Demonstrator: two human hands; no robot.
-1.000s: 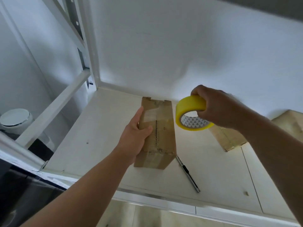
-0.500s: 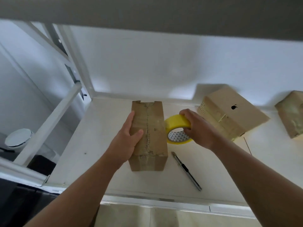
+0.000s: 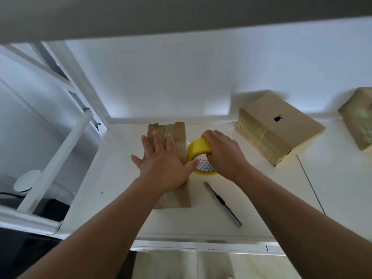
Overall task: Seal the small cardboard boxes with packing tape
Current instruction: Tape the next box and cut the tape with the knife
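L fingers (image 3: 156, 138) are straight & splayed, flat on top of the small box (image 3: 178, 133). The thumb stretches to 3 o'clock, its tip touching the yellow tape roll (image 3: 199, 150). L hand (image 3: 161, 164) holds nothing and just presses down. Half a sec ago it cupped the box's left edge w/ the thumb over the seam; now it lies palm-down across the lid.

R fingers (image 3: 211, 135) are curled tight over the roll's rim. R hand (image 3: 224, 156) has brought the roll from beside the box to right against its 3 o'clock edge, tilted, patterned core facing the viewer.

Likely meaning: flaps are pinned and the tape start is abt to go on. No free tape end shows, so can't tell if any is pulled yet. Old tape is visible along the seam.

The box lies lengthwise, 12 to 6, on the white shelf (image 3: 120, 178).

- Box knife (image 3: 223, 204): at 4 o'clock, near the box, not touching it.
- Logo box (image 3: 281, 133): at 2 o'clock, well apart.
- Third box (image 3: 360, 121): farther right, cut off by the frame edge.
- White frame bar (image 3: 56, 164): at 9 o'clock.
- Round white object (image 3: 27, 181): at 8 o'clock, below the bar.

In the way: L palm & thumb cover much of the seam where the tape should run, so they'd prob. need to shift.
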